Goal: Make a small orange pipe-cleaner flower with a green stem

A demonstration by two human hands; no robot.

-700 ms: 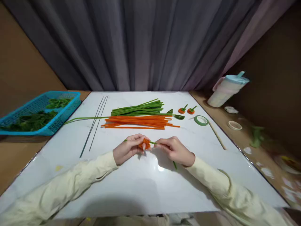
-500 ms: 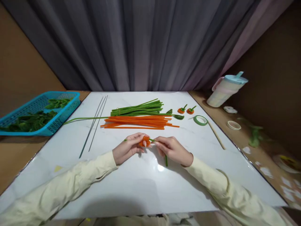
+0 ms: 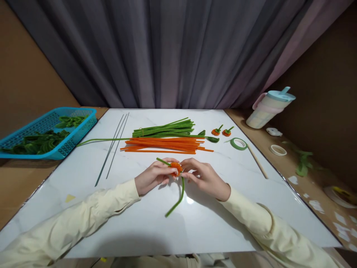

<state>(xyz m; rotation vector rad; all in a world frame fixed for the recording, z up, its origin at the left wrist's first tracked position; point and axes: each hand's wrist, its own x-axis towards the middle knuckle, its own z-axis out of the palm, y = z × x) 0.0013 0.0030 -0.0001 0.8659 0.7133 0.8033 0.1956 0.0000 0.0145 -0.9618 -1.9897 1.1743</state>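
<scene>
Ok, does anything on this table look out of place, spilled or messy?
Nothing spilled or broken. The only untidy spot is the brown tabletop right of the white board: white scraps and green bits lie scattered there. A small yellow scrap also lies alone near the board's left edge.

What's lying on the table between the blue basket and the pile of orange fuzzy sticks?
Two thin dark wires, crossed by one long green stem, in the head view.
</scene>
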